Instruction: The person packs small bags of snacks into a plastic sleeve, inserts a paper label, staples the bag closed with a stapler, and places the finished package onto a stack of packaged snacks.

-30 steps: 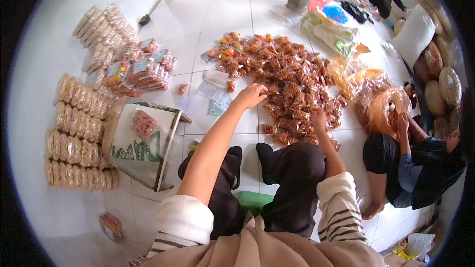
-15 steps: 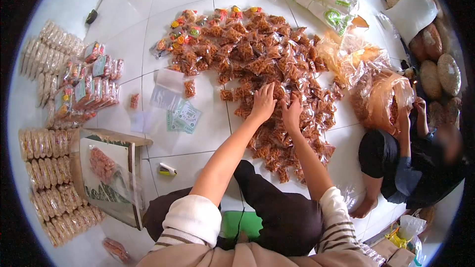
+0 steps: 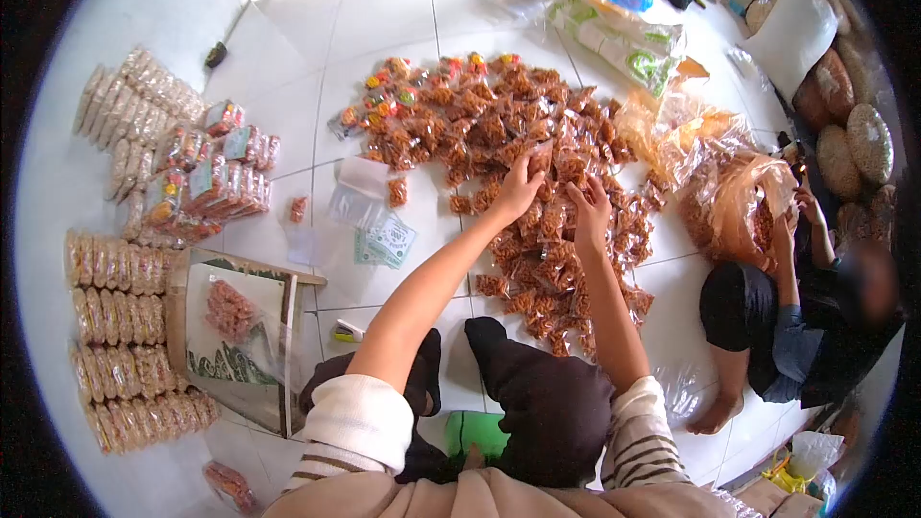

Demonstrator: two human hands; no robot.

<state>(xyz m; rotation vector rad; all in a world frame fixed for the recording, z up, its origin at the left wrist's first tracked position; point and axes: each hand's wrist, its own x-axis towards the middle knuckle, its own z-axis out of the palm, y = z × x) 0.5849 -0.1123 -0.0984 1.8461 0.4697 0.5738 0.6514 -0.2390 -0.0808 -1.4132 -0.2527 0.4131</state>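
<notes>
Floor: white tile, before you. Heap of brown snack packets: spread across that floor. Your right hand: over the heap, fingers bent; grip cannot be told. Your left hand: just beside, fingers closed on one small packet.

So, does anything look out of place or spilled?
Nothing looks spilled, but one reddish pack lies alone on the floor at the picture's lower left, apart from the stacked packs, so it looks stray.
</notes>
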